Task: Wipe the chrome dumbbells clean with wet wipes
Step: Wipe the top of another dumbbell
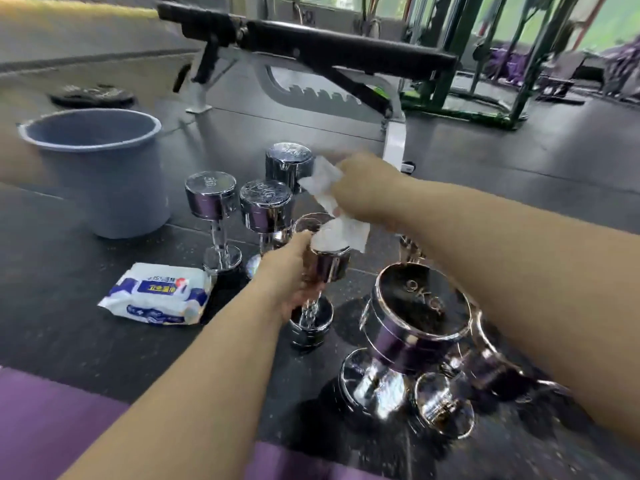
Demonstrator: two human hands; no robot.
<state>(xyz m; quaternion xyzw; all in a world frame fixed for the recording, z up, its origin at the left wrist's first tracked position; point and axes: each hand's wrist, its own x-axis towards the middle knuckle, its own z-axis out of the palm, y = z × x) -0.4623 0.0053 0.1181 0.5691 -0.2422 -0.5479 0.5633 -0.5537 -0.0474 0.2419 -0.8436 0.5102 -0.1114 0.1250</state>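
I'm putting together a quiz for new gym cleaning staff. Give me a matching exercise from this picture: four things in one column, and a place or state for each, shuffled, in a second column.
Things:
1 bucket
2 wet wipes pack
3 wet wipe
4 dumbbell marked 9KG

Places or states:
a held in the right hand
b standing on end beside the right forearm
c lying flat on the floor
d upright at far left, mouth open

Pairs: 1-d, 2-c, 3-a, 4-b

The dumbbells (266, 206) are gleaming mirror silver, and the wipe (325, 183) is looking plain white. The wipes pack (156, 294) is showing white with blue panels, and the bucket (104, 188) is looking greyish blue.
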